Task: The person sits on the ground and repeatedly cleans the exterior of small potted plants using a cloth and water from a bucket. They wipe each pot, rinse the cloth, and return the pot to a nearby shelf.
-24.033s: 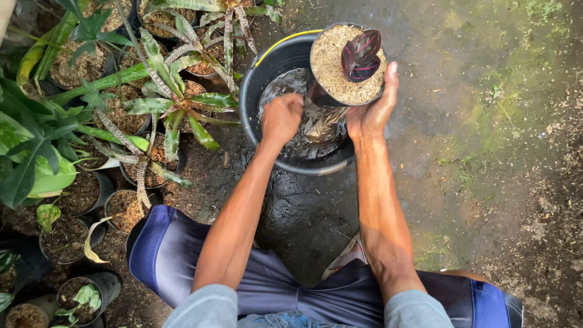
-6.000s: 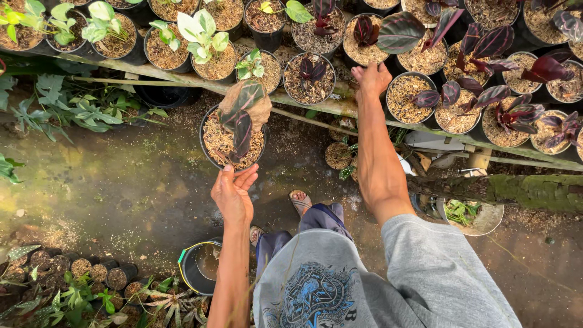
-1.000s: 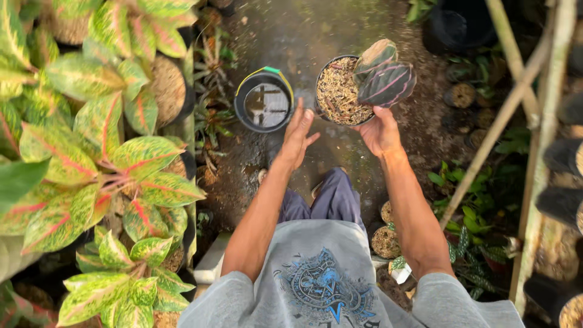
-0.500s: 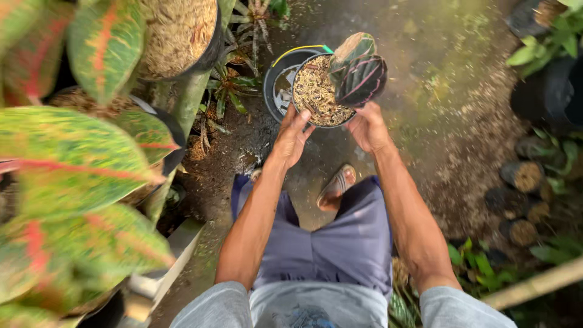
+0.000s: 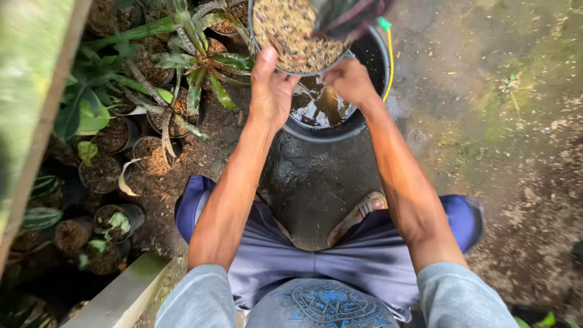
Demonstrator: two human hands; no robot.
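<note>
1. Left hand [image 5: 270,91]: fingers closed up against the near-left wall of the potted plant [image 5: 291,33], thumb at the rim. It bears the pot's weight on that side.
2. Right hand [image 5: 349,82]: curled under the near-right edge of the same pot, gripping from below. Fingertips are hidden by the pot.
3. The potted plant sits at the far centre of the view, held in the air directly over the black bucket [image 5: 364,115]. Its top is covered with pale, coarse husk medium; dark reddish leaves [image 5: 349,12] run out of the top edge.
4. The bucket stands on the wet ground, holding brown water [image 5: 316,106]; a yellow handle [image 5: 388,58] shows at its right rim.
5. Judgement: the step in hand appears to be positioning the pot above the water. A lowering move would call for both hands keeping the pot level, so the loose medium does not spill.
6. Left of the bucket: small potted plants [image 5: 152,152] crowded on soil. Right: bare mossy ground [image 5: 504,121].
</note>
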